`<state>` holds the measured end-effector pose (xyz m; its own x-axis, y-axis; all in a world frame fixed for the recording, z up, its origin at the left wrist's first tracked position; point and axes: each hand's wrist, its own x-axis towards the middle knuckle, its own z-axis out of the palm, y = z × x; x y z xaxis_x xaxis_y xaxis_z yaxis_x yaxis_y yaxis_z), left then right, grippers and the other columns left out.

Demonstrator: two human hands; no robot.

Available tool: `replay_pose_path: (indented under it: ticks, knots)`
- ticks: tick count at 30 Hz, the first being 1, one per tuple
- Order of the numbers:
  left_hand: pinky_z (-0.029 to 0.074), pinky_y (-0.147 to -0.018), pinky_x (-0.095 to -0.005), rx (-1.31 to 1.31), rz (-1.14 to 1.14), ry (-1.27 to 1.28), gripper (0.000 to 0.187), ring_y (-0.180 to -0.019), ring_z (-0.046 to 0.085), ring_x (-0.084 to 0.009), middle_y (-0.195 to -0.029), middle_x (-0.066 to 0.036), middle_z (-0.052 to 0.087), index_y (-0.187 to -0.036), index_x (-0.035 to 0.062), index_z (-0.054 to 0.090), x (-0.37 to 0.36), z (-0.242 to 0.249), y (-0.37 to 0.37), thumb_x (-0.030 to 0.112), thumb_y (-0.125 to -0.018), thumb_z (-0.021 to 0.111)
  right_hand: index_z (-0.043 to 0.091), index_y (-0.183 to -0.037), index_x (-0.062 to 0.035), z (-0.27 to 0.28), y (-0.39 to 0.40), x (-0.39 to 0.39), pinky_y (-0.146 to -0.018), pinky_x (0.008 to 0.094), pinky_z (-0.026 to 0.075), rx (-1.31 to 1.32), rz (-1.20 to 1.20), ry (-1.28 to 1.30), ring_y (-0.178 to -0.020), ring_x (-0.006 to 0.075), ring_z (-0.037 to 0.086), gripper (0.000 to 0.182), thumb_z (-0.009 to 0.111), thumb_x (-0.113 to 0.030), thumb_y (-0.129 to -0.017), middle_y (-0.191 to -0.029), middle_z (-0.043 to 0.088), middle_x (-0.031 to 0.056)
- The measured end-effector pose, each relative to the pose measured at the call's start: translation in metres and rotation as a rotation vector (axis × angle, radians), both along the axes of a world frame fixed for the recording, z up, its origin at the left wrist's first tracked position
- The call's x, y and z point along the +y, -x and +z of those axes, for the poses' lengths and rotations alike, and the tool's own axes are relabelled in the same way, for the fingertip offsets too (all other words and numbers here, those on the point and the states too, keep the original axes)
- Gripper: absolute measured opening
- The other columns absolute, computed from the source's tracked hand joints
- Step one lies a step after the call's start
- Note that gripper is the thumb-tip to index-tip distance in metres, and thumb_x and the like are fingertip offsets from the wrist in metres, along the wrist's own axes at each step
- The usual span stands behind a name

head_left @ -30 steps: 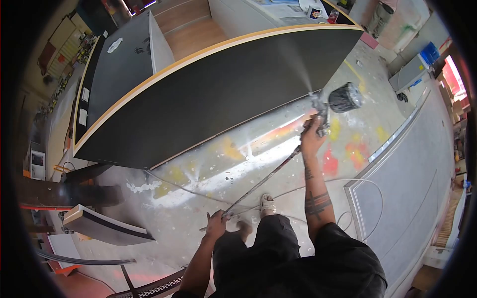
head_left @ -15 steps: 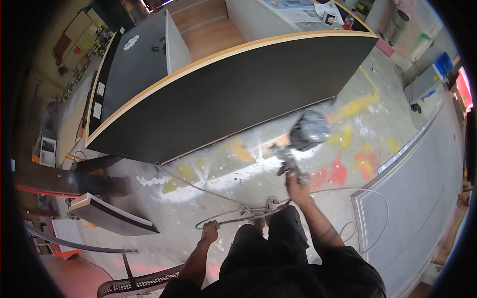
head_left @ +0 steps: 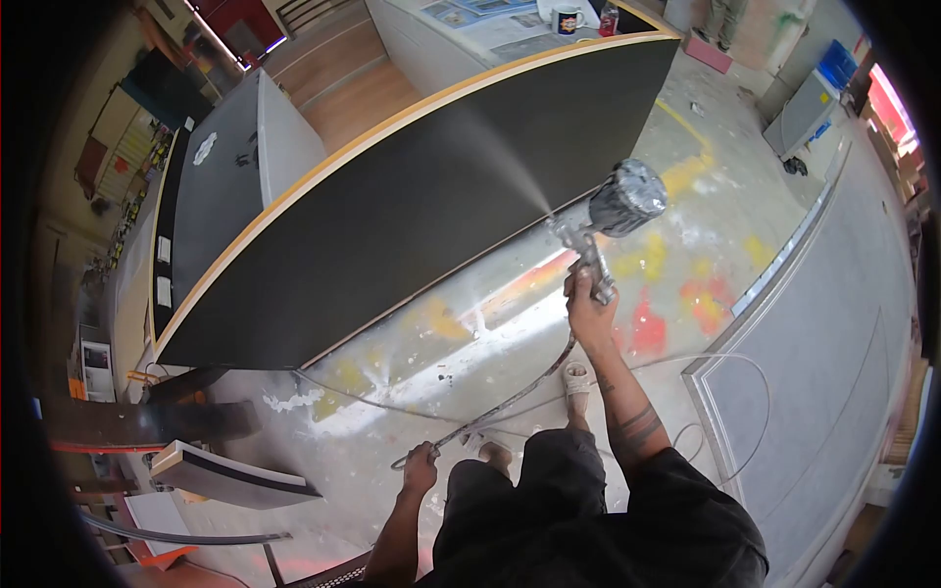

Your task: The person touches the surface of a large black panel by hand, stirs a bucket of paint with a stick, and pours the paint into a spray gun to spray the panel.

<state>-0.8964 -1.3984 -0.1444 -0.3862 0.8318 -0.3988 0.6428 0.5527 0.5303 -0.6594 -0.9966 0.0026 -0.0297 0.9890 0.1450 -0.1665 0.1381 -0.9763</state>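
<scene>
My right hand point(head_left: 592, 306) is wrapped round the handle of a spray gun point(head_left: 586, 250), whose paint-smeared cup point(head_left: 629, 199) sits on top, tilted right. A pale mist point(head_left: 505, 162) fans from its nozzle toward the dark front panel point(head_left: 421, 216) of a large cabinet with a light wood edge. The nozzle stays apart from the panel. From the gun's handle the air hose point(head_left: 515, 397) runs down to my left hand point(head_left: 420, 468), which is closed round it low on the left.
A grey panel point(head_left: 814, 363) lies on the right. Loose hose loops point(head_left: 755, 365) cross the paint-spotted floor near my feet. A smaller dark panel point(head_left: 230, 477) stands at lower left. On the cabinet are a mug point(head_left: 567, 20) and a bottle point(head_left: 609, 18). A person's legs point(head_left: 720, 24) show at the back.
Spray mist now shows from the gun, where none was visible before. My right hand has raised the gun a little. The view has shifted, and my feet have stepped apart.
</scene>
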Motion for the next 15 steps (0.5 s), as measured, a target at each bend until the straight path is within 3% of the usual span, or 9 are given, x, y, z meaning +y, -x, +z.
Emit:
replay_pose_path:
  ticks: [6, 15]
  knots:
    - [0.045, -0.078, -0.0547, -0.057, 0.004, -0.057, 0.007, -0.093, 0.059, -0.0466, -0.093, -0.023, 0.063, -0.097, 0.0023, 0.056, 0.107, 0.006, -0.068, 0.004, -0.091, 0.056, 0.063, -0.094, 0.0010, 0.000, -0.080, 0.122, -0.058, 0.0229, 0.038, 0.088, -0.172, 0.021, -0.063, 0.0052, 0.050, 0.023, 0.053, -0.018, -0.104, -0.068, 0.056, -0.0003]
    - [0.050, -0.078, -0.0495, -0.171, -0.026, -0.078, 0.009, -0.093, 0.064, -0.0455, -0.094, -0.024, 0.068, -0.102, 0.0022, 0.059, 0.263, 0.049, -0.179, 0.007, -0.095, 0.056, 0.065, -0.090, 0.0008, -0.004, -0.188, 0.295, -0.060, 0.0257, 0.042, 0.078, -0.360, -0.001, -0.063, 0.0086, 0.054, 0.028, 0.055, -0.022, -0.102, -0.066, 0.057, 0.0003]
